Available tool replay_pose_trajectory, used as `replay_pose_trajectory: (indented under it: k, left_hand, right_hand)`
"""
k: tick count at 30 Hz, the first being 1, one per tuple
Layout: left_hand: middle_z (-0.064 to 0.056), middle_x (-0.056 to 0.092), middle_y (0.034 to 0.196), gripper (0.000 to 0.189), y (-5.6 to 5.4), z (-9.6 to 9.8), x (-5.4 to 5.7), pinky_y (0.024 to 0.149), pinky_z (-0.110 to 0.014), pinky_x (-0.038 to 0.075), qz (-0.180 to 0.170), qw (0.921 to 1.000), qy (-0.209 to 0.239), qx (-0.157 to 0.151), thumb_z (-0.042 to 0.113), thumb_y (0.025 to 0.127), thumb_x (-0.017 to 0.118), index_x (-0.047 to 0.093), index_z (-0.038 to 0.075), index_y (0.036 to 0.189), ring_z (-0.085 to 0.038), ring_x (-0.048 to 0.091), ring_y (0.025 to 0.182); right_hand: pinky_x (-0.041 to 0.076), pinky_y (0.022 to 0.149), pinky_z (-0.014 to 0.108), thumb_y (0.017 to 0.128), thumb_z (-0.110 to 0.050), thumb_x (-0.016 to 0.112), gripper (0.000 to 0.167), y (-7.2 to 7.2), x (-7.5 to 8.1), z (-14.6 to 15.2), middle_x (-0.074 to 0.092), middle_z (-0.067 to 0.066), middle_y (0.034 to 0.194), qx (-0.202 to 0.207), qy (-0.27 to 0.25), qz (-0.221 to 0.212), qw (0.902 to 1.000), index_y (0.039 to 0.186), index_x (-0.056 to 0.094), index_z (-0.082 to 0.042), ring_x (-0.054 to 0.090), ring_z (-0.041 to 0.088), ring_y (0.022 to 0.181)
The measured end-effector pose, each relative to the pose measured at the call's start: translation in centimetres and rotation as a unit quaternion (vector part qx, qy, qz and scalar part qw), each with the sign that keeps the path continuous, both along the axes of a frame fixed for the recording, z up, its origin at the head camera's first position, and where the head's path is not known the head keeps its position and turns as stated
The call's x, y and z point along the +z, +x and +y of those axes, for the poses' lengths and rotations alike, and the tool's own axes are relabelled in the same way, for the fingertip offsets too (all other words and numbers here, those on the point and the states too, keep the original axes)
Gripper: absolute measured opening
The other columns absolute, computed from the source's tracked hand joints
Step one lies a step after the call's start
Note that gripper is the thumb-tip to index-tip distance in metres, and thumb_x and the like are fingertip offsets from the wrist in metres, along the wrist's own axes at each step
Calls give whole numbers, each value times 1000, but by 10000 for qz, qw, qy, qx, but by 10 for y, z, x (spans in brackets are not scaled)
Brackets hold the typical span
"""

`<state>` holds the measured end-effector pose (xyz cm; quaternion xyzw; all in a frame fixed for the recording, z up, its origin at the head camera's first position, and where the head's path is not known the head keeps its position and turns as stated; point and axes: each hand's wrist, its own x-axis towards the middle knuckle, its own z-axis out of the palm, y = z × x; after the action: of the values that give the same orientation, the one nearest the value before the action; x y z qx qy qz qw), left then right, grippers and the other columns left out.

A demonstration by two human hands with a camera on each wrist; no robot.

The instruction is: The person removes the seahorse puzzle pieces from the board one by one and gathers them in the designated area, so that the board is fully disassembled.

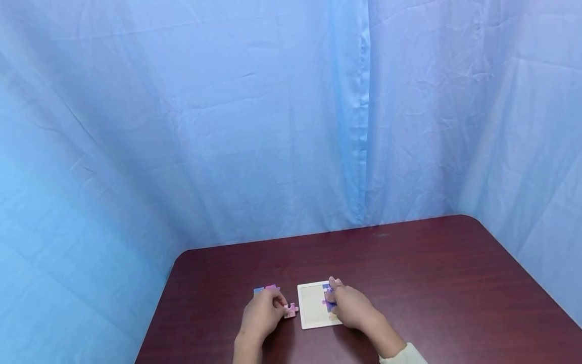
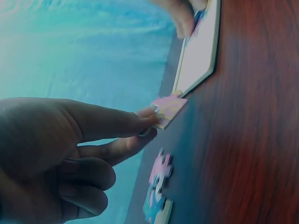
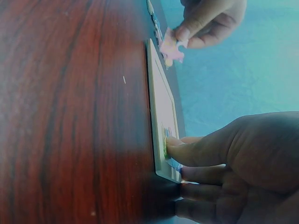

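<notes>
In the head view, my left hand [image 1: 262, 314] pinches a pink jigsaw piece [image 1: 291, 310] between thumb and index finger, just left of a white-rimmed puzzle tray [image 1: 300, 308]. The left wrist view shows this piece [image 2: 169, 109] raised off the table and tilted. My right hand [image 1: 352, 305] holds the tray at its right side. In the right wrist view its thumb [image 3: 176, 144] lies over fitted pieces [image 3: 167, 130], with other fingers by the end rim. Purple and blue pieces [image 1: 326, 299] fill part of the tray's right side, partly hidden by that hand; its left part shows bare cream board.
More loose jigsaw pieces [image 1: 271, 287] lie on the dark red-brown table [image 1: 409, 268], beyond my left hand and partly covered by it. Blue curtains [image 1: 273, 126] hang behind the table and along both sides.
</notes>
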<state>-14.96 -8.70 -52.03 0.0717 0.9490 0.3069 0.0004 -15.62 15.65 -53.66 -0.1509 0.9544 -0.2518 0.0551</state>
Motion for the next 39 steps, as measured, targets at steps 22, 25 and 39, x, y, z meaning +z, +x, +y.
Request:
replay_pose_trajectory:
  k: [22, 25, 39]
  left_hand:
    - [7, 70, 68, 21, -4, -22, -5, 60, -40, 50, 79, 9949, -666, 754, 15, 73, 92, 72, 22, 68, -10, 58, 62]
    - [6, 71, 70, 21, -6, -23, -5, 61, -41, 52, 87, 9941, -761, 768, 15, 74, 92, 73, 23, 68, -11, 60, 63]
    - [3, 74, 74, 14, -5, -21, -3, 60, -43, 52, 92, 9927, -908, 784, 13, 78, 88, 78, 21, 71, -15, 65, 65]
  right_hand:
    - [46, 115, 58, 90, -3, 76, 37, -2, -1, 1, 52, 29, 156, -20, 34, 50, 10000, 126, 75, -1, 54, 45, 144]
    - [47, 114, 58, 90, -4, 77, 36, -3, -1, 1, 52, 28, 156, -40, 46, 30, 10000, 125, 76, -2, 55, 44, 143]
    - [47, 114, 58, 85, -2, 80, 37, -3, -3, 1, 54, 29, 154, -26, -107, -14, 9999, 123, 77, -2, 57, 45, 141]
